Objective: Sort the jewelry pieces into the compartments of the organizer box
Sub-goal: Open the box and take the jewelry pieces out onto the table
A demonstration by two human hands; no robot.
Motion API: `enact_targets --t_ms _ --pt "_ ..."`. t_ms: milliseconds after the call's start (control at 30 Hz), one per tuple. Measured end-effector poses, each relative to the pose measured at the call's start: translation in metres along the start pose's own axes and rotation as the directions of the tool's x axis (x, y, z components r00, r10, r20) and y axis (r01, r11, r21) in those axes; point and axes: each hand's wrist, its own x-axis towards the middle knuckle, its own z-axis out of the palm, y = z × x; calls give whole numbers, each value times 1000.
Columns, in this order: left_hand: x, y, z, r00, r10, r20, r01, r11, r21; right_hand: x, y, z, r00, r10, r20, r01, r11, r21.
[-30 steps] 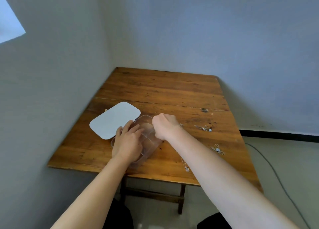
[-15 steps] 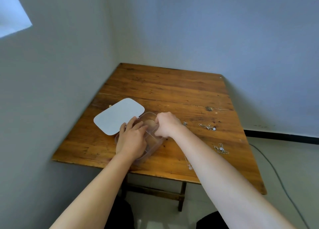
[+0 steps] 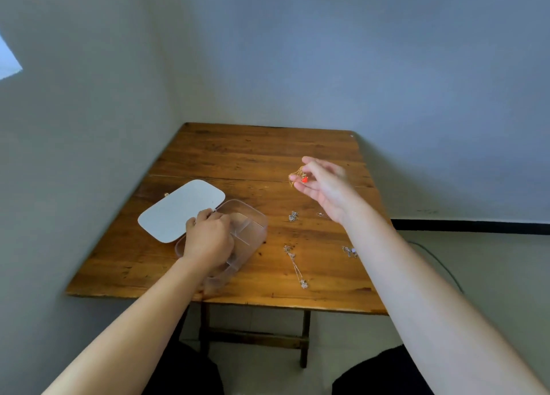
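Note:
A clear plastic organizer box (image 3: 251, 226) with inner dividers sits on the wooden table (image 3: 253, 156), its white lid (image 3: 178, 210) hinged back to the left. My left hand (image 3: 209, 238) rests on the box with fingers curled over its near compartments. My right hand (image 3: 326, 186) is raised above the table to the right, pinching a gold chain with a red bead (image 3: 301, 176). A long silver necklace (image 3: 296, 266) lies right of the box. Small silver pieces (image 3: 293, 216) lie beyond it, and another silver piece (image 3: 349, 251) shows beside my right forearm.
The table stands in a room corner, with walls close on the left and behind. A tiny silver piece (image 3: 320, 214) lies under my right wrist. A dark cable (image 3: 440, 263) runs over the floor on the right.
My right hand has left the box and risen to the right, now holding a gold chain with a red bead. My left hand stays on the box. The camera view shifted slightly.

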Motion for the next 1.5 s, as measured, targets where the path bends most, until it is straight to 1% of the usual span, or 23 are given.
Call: enact_targets --t_ms 100,167,233,333,367,433,500,533,633,733,800,867,900,1000,1133,1267,1367,1433,1467,1500 --pt "18 24 -10 996 8 -94 -16 996 -83 6 -12 -20 995 -43 -90 44 999 12" --pt "31 44 -12 992 72 -107 -83 990 -110 11 -13 -34 988 -49 -144 45 999 -27" --pt "44 61 -9 985 148 -86 -157 982 -108 17 -9 -47 983 -52 -176 35 994 -100" --pt "67 81 3 972 232 28 -230 972 -48 33 2 -64 972 -61 -225 12 977 -211" --pt "75 86 8 968 238 81 -238 971 -16 40 6 -68 968 -67 -241 7 970 -242" --pt "90 95 20 957 207 201 -220 975 43 57 13 -73 963 -81 -257 -4 950 -312" --pt "100 101 31 940 161 301 -190 980 67 74 19 -74 963 -98 -252 -10 918 -396" --pt "103 103 37 940 149 307 -178 982 69 84 21 -73 965 -107 -240 -7 902 -431" --pt "108 101 49 971 131 198 -144 988 51 109 28 -67 968 -139 -208 20 873 -487" --pt "110 98 57 986 132 103 -135 991 19 131 40 -62 971 -160 -177 40 842 -539" --pt "111 97 59 987 141 71 -142 990 11 139 52 -66 974 -160 -161 28 787 -616" --pt "111 96 62 988 150 47 -151 989 14 143 67 -74 970 -168 -177 -4 714 -700" --pt "111 96 62 988 150 39 -150 989 14 142 72 -79 965 -176 -197 -18 698 -715" --pt "111 96 62 989 144 36 -145 989 19 138 77 -87 960 -180 -216 -28 702 -711" --pt "110 97 59 987 124 104 -127 992 25 125 66 -86 978 -132 -164 -32 676 -736" --pt "108 100 53 971 121 206 -135 989 56 93 54 -93 979 -180 -99 28 594 -804" --pt "109 100 42 943 133 306 -161 985 68 67 47 -102 976 -199 -87 42 564 -825" --pt "111 99 29 918 133 373 -160 986 43 48 43 -108 976 -199 -89 35 545 -837" --pt "110 99 23 920 129 371 -148 989 24 40 43 -111 977 -197 -85 39 553 -832" --pt "106 98 18 932 127 338 -137 991 6 32 42 -113 977 -196 -79 45 562 -826"
